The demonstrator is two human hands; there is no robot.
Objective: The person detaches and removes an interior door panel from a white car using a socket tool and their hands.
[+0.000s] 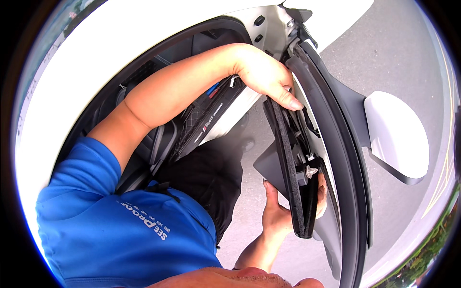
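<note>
A black door trim panel (290, 168) stands edge-on beside the open car door (343, 144), tilted slightly away from the door's inner side. Its back faces the door and carries a pale pointed clip (311, 171). My left hand (267, 76) is closed over the panel's far end, its thumb lying across the top edge; the other fingers are mostly hidden. Lower down, my right hand (278, 215) grips the near end, thumb on one face and fingers round the other side. A dark grey angular part (271, 165) sticks out from the panel's cabin-facing side.
The white car body (53, 101) and its door opening lie on my left. Inside is a dark seat and a black mesh-pocket organizer (204, 122). A white side mirror (398, 137) projects beyond the door. Grey pavement (384, 53) lies below.
</note>
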